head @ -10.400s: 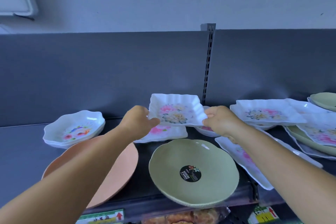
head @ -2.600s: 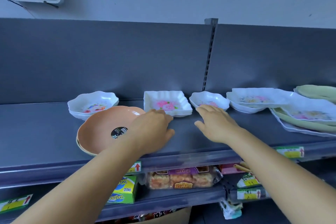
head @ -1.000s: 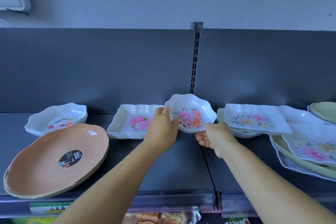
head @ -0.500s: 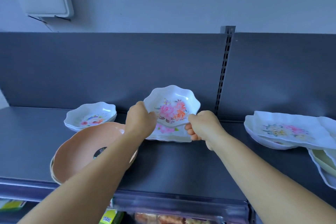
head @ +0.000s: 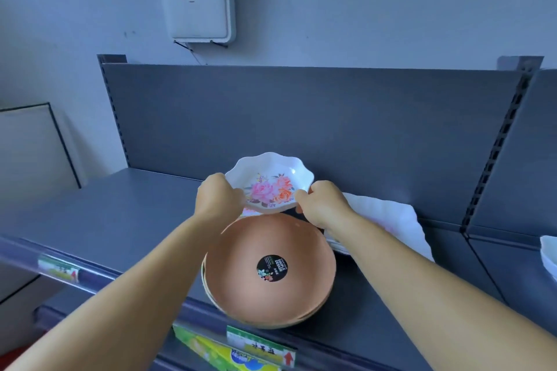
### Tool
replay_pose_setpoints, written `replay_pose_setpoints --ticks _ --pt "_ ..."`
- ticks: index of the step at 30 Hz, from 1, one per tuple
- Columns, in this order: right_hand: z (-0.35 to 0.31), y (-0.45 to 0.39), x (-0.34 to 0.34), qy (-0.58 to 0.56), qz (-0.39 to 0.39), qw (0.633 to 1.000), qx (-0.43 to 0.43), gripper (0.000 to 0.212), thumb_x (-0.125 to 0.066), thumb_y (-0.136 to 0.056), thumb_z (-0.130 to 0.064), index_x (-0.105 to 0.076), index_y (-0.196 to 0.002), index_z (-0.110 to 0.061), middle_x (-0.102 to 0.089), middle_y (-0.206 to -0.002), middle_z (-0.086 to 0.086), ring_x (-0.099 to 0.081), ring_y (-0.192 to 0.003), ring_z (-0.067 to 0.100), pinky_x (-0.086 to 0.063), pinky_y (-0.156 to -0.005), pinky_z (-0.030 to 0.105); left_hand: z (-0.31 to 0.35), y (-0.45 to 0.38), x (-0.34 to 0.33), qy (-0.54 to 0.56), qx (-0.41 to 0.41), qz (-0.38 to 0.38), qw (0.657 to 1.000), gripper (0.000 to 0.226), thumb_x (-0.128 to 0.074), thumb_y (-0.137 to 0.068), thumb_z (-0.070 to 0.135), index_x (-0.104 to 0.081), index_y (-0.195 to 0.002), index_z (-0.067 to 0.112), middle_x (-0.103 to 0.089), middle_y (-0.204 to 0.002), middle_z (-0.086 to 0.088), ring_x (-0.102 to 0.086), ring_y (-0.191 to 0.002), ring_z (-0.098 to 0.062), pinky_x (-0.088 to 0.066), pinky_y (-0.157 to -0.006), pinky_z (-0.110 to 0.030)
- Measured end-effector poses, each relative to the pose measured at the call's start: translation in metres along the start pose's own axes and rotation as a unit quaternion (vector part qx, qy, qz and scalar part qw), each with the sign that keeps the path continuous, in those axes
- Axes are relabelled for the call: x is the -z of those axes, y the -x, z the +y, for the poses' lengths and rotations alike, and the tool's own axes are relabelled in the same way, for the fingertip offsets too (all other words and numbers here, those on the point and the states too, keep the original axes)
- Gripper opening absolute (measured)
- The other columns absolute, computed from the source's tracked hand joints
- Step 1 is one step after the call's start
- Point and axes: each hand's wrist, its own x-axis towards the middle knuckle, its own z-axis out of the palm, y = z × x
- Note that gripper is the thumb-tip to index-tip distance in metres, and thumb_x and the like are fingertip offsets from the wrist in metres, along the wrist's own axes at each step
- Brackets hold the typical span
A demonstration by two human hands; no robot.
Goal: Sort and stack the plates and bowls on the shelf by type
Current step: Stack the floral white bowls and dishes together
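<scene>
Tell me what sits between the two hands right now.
In the head view, the flowered scalloped bowl spans the gap: the left hand grips its left rim, the right hand its right rim. Just below it lies the orange plate stack.

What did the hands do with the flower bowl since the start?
Both hands, left hand and right hand, let go of a square plate, then picked up the scalloped flower bowl and carried it leftward, behind the orange plates. The orange plates stayed stacked at the shelf's front.
</scene>
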Motion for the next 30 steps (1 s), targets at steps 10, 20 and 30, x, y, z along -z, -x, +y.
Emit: replay_pose_setpoints --ticks 10,20,30 --pt "-0.027 -0.031 -0.035 0.157 -0.035 0.987 -0.012 0.042 -0.046 -0.095 -0.031 -0.029 -0.059 -0.013 -0.032 -0.057 0.001 -0.028 -0.049 0.019 -0.022 -0.046 0.028 -0.03 -0.035 0.009 -0.036 0.056 -0.041 0.997 0.029 -0.042 -0.085 -0.001 -0.028 -0.062 0.01 -0.029 -0.058 -0.003 -0.021 -0.049 -0.02 -0.018 -0.044 -0.02" --pt "-0.016 -0.022 -0.031 0.183 -0.056 0.982 0.002 0.035 -0.045 -0.091 -0.027 -0.033 -0.06 -0.016 -0.037 -0.062 0.0 -0.034 -0.059 0.02 -0.026 -0.052 0.028 -0.044 -0.037 0.01 -0.062 0.01 -0.053 0.997 0.028 -0.045 -0.091 0.013 -0.034 -0.065 0.011 -0.05 -0.086 -0.014 -0.03 -0.049 -0.02 -0.024 -0.046 -0.022" --pt "0.007 0.035 -0.004 0.107 -0.009 0.994 0.024 0.025 -0.05 -0.086 -0.022 -0.051 -0.084 0.003 -0.041 -0.078 0.005 -0.034 -0.071 0.017 -0.028 -0.066 0.029 -0.046 0.005 0.009 -0.101 -0.014 -0.088 0.991 0.041 -0.048 -0.094 0.032 -0.046 -0.126 0.007 -0.044 -0.126 -0.012 -0.051 -0.086 -0.028 -0.042 -0.071 -0.032"
